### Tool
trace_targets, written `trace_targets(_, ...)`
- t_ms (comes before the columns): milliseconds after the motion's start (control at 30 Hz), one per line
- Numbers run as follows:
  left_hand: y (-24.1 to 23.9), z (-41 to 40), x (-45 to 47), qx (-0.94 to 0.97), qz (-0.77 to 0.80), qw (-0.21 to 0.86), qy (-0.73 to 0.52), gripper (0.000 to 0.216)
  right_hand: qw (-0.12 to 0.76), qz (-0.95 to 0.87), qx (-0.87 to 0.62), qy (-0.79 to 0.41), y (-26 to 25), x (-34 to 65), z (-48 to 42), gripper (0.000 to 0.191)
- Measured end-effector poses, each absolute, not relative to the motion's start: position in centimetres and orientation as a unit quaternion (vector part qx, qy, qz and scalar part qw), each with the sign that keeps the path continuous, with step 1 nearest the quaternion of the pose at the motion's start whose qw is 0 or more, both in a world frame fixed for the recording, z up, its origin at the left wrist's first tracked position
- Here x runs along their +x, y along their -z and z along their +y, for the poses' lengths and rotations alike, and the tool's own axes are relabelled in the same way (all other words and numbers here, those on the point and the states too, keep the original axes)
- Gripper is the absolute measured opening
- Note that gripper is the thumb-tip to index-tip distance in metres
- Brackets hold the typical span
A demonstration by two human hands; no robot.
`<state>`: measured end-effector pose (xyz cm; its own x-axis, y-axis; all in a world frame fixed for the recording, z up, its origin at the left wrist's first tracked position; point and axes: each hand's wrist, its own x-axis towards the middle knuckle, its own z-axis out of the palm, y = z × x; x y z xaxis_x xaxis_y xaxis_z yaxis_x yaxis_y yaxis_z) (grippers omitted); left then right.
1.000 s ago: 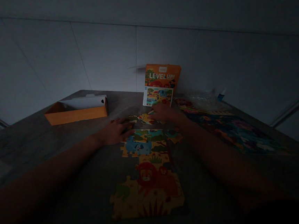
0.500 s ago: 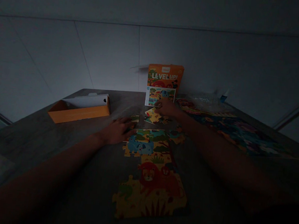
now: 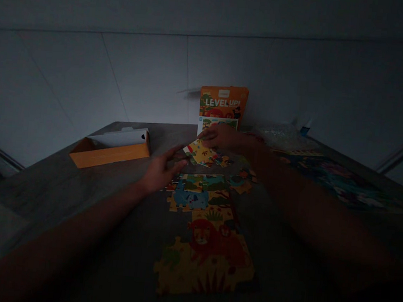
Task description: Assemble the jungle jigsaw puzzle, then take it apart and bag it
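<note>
My right hand [image 3: 222,137] is closed on the upper edge of a yellow puzzle piece [image 3: 201,153], which is tilted in front of the picture card. My left hand [image 3: 162,171] is just left of it, thumb and fingers apart, the fingertips close to the piece's left corner. Whether they touch it I cannot tell. Nearer to me lies a partly joined puzzle [image 3: 210,246] with red lions, a blue elephant and green trees. Loose puzzle pieces [image 3: 241,180] lie to its right, and others are partly hidden beside my left hand.
An orange box [image 3: 223,101] with "LEVEL UP!" stands against the wall, a picture card [image 3: 200,127] leaning on it. An orange and white open box [image 3: 112,155] sits at left. At right are a dark, colourful puzzle [image 3: 340,182], clear plastic wrapping [image 3: 280,134] and a small bottle [image 3: 305,129].
My right hand has moved slightly left with the yellow piece. My left hand has lifted off the pieces beside the puzzle, and its thumb and fingers have spread toward the yellow piece.
</note>
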<state>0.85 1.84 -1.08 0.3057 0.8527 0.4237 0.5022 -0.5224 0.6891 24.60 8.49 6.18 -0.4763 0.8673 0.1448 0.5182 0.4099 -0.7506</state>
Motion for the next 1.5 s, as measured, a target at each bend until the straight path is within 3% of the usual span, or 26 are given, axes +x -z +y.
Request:
trace_targets(100, 0.8, 1.5, 1.4, 0.715, 0.414, 0.353, -0.440, 0.064, 0.247, -0.826, -0.362, -0.354, -6.3, 23.7, 7.9, 0.025)
trace_targets(200, 0.6, 1.3, 1.5, 0.670, 0.435, 0.393, -0.455, 0.062, 0.241, -0.837, -0.357, -0.338, -6.0, 23.9, 8.2, 0.024)
trace_targets(533, 0.7, 2.1, 0.8, 0.639, 0.507, 0.324, -0.478, 0.035, 0.263, -0.748, -0.597, -0.119, -0.9, 29.6, 8.3, 0.031)
trace_targets(767, 0.7, 2.8, -0.2, 0.644, 0.546, 0.236, -0.480, 0.029, 0.239, -0.738, -0.630, 0.030, 1.9, 30.7, 5.5, 0.029)
trace_targets(867, 0.5, 2.6, -0.5, 0.654, 0.537, 0.244, -0.473, 0.034, 0.251, -0.769, -0.578, 0.107, 1.5, 28.9, 4.4, 0.040)
trace_targets(1033, 0.5, 1.9, 0.2, 0.670, 0.495, 0.324, -0.448, 0.046, 0.255, -0.884, -0.306, 0.245, 1.1, 26.0, 2.6, 0.054)
trace_targets(1233, 1.0, 1.2, 1.3, 0.697, 0.410, 0.424, -0.408, 0.040, 0.261, -0.901, -0.210, 0.275, 1.7, 25.8, 2.5, 0.043)
trace_targets(1367, 1.0, 1.5, 1.1, 0.748, 0.405, 0.376, -0.368, 0.038, 0.268, -0.906, -0.183, 0.270, 1.7, 26.0, 2.8, 0.034)
trace_targets(1500, 0.8, 2.3, -0.2, 0.807, 0.447, 0.197, -0.331, 0.030, 0.264, -0.892, -0.266, 0.255, 1.6, 26.0, 2.8, 0.028)
